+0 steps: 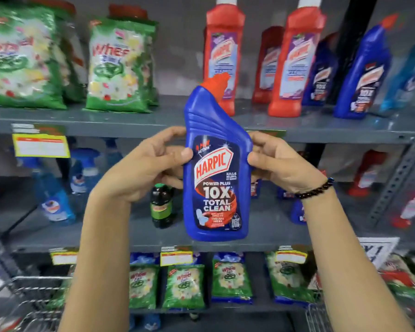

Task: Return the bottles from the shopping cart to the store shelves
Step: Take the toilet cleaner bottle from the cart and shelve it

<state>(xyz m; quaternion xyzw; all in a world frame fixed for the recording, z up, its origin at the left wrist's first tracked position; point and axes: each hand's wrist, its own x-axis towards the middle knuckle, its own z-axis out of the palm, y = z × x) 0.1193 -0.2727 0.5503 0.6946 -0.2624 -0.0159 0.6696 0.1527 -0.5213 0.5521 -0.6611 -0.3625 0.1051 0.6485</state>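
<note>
Two hands, left (pixel 144 164) and right (pixel 280 161), each grip closed on my blue plastic Harpic bottle (pixel 217 164). Shelving step; next, set it by matching blue bottles (pixel 362 75) on grey metal shelf (pixel 130 118).

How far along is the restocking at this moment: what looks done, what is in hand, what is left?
Done: cannot tell; the matching blue bottles on the top shelf may be ordinary stock. In hand: a blue bottle, upright, in the grip of the left hand and right hand, not yet shelved. Left: placing it; the cart shows only partly, contents unclear.
</note>
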